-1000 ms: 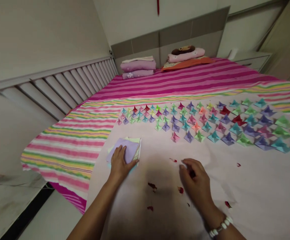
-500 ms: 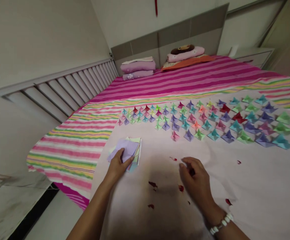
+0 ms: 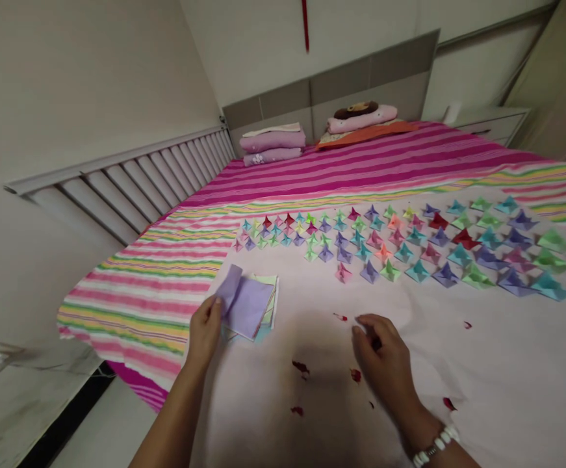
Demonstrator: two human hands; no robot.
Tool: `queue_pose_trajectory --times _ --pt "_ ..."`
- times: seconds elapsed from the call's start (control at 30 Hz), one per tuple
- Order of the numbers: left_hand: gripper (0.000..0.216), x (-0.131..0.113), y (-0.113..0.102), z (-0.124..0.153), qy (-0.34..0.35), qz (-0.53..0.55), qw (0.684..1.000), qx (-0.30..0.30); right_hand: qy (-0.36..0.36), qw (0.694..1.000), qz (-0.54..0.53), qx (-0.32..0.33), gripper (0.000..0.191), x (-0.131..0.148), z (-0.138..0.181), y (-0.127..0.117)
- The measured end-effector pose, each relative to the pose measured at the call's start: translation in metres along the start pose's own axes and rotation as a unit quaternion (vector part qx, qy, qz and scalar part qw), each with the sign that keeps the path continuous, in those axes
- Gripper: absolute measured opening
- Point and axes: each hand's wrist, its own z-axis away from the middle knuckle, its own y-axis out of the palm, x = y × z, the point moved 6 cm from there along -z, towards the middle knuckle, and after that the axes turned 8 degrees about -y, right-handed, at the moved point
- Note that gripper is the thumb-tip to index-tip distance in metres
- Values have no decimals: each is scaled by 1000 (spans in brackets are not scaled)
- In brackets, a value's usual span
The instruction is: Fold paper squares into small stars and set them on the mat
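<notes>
My left hand is closed on the left side of a purple paper sheet, pinching it between thumb and fingers and lifting it off a stack. More purple paper lies just beneath it, with green, white and blue sheets showing at the stack's edges. On the pale cloth to the right, my right hand rests loosely curled, thumb and fingertips apart, and nothing shows in it. Close to its fingertips lies a small red and white petal. Several rows of colourful folded paper boats stand beyond both hands.
Dark red petals are scattered over the pale cloth. A striped bedspread spreads around it. Folded bedding and a pillow lie at the headboard. A white rail runs along the left.
My left hand has moved left, from on top of the stack to its left edge, and now raises a purple sheet there. My right hand has stayed nearly still.
</notes>
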Motion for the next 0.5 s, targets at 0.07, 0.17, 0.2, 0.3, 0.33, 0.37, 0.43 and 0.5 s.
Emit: queue_pose_trajectory --times 0.07,0.17,0.2,0.3,0.33,0.37,0.43,0.5 --pt "24 -5 -16 1 -24 82 994 -67 -3 1000 0 0 16 0 0 0" --pt "13 -11 -25 6 -107 316 939 -88 -9 1000 -2 2 16 -1 0 2" --pt "13 -15 -23 10 -137 381 911 -80 -11 1000 -3 0 16 -1 0 2" --pt "25 -30 -11 23 -207 500 841 -14 -19 1000 -8 -4 16 -2 1 2" --pt "29 -34 -7 29 -223 527 820 3 -20 1000 -12 -3 16 -3 1 2" --pt "33 -39 -2 36 -239 548 801 25 -19 1000 -17 -3 17 -4 2 3" --pt "37 -47 10 50 -262 578 769 72 -13 999 -31 -3 18 -6 2 3" --pt "38 -53 20 65 -278 582 757 102 0 999 -49 -8 18 -6 1 2"
